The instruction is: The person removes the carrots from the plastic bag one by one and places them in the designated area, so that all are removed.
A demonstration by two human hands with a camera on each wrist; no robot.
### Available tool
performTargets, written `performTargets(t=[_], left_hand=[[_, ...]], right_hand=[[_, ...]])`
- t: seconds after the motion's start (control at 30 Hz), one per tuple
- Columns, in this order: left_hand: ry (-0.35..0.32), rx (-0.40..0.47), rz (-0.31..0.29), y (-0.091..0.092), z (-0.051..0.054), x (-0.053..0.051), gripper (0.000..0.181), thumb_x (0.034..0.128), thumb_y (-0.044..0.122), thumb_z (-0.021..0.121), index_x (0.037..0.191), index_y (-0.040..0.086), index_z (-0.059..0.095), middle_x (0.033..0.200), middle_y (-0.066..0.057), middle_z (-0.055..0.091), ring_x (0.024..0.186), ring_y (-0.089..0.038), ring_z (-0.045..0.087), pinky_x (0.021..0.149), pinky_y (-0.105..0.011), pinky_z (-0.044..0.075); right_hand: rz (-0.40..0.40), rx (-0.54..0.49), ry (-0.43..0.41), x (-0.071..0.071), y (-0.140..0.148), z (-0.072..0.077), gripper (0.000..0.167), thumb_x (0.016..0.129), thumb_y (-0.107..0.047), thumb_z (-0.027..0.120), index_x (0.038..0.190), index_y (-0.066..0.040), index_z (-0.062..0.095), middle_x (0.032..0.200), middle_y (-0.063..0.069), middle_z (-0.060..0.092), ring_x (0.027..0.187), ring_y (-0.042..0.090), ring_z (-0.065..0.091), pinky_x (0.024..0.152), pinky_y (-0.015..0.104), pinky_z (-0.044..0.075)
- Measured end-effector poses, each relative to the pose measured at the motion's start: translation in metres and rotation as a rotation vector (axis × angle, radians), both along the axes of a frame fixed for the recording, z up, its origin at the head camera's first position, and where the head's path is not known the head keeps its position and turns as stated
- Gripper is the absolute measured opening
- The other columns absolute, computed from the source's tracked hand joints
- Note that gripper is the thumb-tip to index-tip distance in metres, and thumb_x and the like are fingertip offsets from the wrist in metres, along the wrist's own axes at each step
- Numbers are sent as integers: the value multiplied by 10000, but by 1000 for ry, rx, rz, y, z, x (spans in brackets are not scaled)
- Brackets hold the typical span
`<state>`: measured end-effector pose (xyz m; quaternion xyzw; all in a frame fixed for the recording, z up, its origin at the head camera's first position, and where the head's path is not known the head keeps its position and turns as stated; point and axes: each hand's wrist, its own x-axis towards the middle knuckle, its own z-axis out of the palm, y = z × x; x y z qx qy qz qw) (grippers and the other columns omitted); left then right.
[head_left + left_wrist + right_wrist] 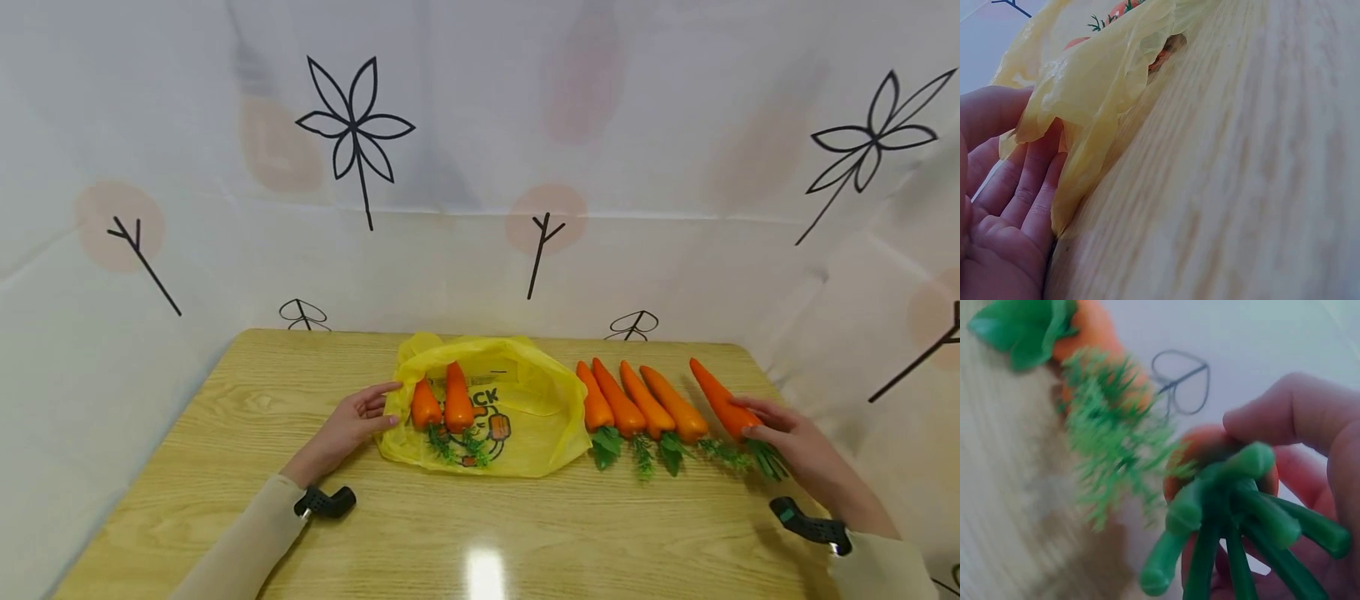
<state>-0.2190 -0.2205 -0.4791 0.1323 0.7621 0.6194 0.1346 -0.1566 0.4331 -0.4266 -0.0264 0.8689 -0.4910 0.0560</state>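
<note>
- A carrot [720,400] is held over the right part of the desk [225,433], its thick end taken in the grip of the right hand [795,447]; whether its tip touches the wood cannot be told.
- The tip is pointed away from the person and to the left, the long axis being set aslant; the thick green stalks [1207,556] are turned back toward the person.
- Four more carrots [647,402] are laid in a row to its left, tips likewise directed away and leftward, leafy tops nearer the person.
- A yellow bag [536,454] is placed left of that row, its mouth spread toward the person.
- On the bag the letters "CK" can be read; finer print cannot be made out. A black-and-orange drawing [498,427] is printed below the letters.
- Two carrots [459,404] are contained in the bag, tips pointed away, greens nearest the mouth.
- The bag's left edge is taken between thumb and fingers in the grip of the left hand [352,427].
- A pale cloth [457,275], printed with line-drawn flowers and twigs, is hung behind the desk.
</note>
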Motion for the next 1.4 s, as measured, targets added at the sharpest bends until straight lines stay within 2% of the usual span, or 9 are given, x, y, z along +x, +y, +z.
performTargets(t=[0.33,0.53,0.67,0.8,0.93,1.03,1.2,1.3,1.4], left_hand=[[-3,11,3,1,0,0,636,938,216,721,1506,126,450,1557,-212,329,1406,-385,340,1113,-544,296],[-1,7,8,1,2,2,632,937,213,721,1504,129,454,1550,-210,343,1406,-389,341,1116,-544,290],[5,9,6,1,2,2,634,937,217,722,1504,127,454,1551,-206,344,1405,-384,344,1113,-541,297],[7,17,4,2,3,2,631,939,204,719,1504,117,451,1544,-202,357,1388,-372,375,1099,-523,332],[8,24,7,2,3,2,627,941,192,716,1503,110,451,1543,-202,356,1371,-365,397,1085,-506,361],[4,24,7,2,4,3,630,940,196,717,1506,118,449,1556,-209,328,1390,-370,369,1092,-517,345],[1,20,2,2,4,4,639,940,204,717,1512,127,442,1570,-230,294,1423,-380,309,1108,-538,304],[3,21,-1,2,3,3,638,941,206,717,1512,128,443,1573,-225,291,1425,-382,305,1114,-539,293],[2,22,-5,2,3,3,634,943,207,714,1511,132,442,1571,-216,300,1422,-377,315,1115,-535,294]], right_hand=[[-60,1,-73,-2,-2,-13,541,1047,-324,536,1527,-106,419,1505,322,245,989,-163,417,777,134,446],[-77,30,-99,-4,-5,-12,640,1035,-388,540,1559,-81,340,1540,361,185,1008,-145,390,777,133,437],[-76,75,-99,-4,-8,-11,688,1023,-405,557,1548,-24,328,1543,368,202,1188,155,482,764,144,442],[-65,107,-90,-5,-12,-10,714,1020,-406,564,1527,37,326,1530,369,237,1294,466,355,766,174,434],[-57,120,-66,-6,-15,-10,709,1014,-386,585,1507,63,345,1509,368,283,1148,85,517,775,165,448],[-45,102,-50,-7,-17,-10,702,1011,-352,601,1499,82,345,1497,381,289,979,-159,458,773,150,468],[-27,78,-35,-7,-19,-8,695,1011,-323,607,1499,92,338,1476,345,363,964,-167,481,776,160,480],[-29,67,-14,-7,-18,-6,678,1003,-302,625,1492,87,360,1393,103,525,982,-159,495,779,159,484],[-44,55,22,-6,-16,-4,646,996,-273,641,1472,89,397,1264,-131,551,980,-157,513,772,162,499]])
